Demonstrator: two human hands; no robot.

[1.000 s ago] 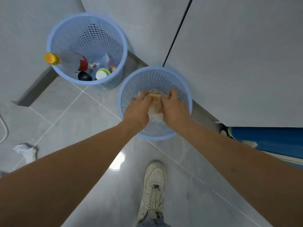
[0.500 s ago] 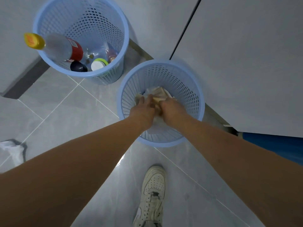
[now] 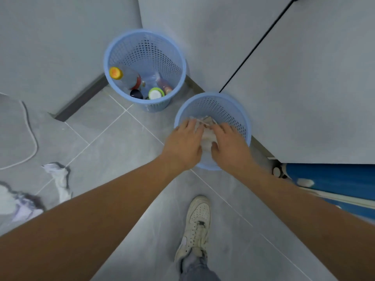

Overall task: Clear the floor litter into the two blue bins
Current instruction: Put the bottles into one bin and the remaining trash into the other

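Two blue mesh bins stand in a corner. The far bin (image 3: 150, 49) holds a bottle with a yellow cap (image 3: 116, 73), a green-lidded jar (image 3: 155, 93) and other containers. Crumpled pale paper (image 3: 207, 136) lies in the near bin (image 3: 217, 107). My left hand (image 3: 183, 142) and my right hand (image 3: 229, 147) hover over this bin's near rim with fingers spread, one on each side of the paper. Crumpled white paper (image 3: 58, 177) lies on the floor at the left, and more litter (image 3: 12, 201) sits at the left edge.
Grey walls close in behind both bins. A white cable (image 3: 30, 134) loops across the tiles at the left. A blue object (image 3: 334, 179) lies against the wall on the right. My white shoe (image 3: 195, 226) stands on the tiles below the near bin.
My hands were pressed together on the paper deep in the near bin. They have risen to the rim and their fingers have spread. The view has pulled back and shifted left.
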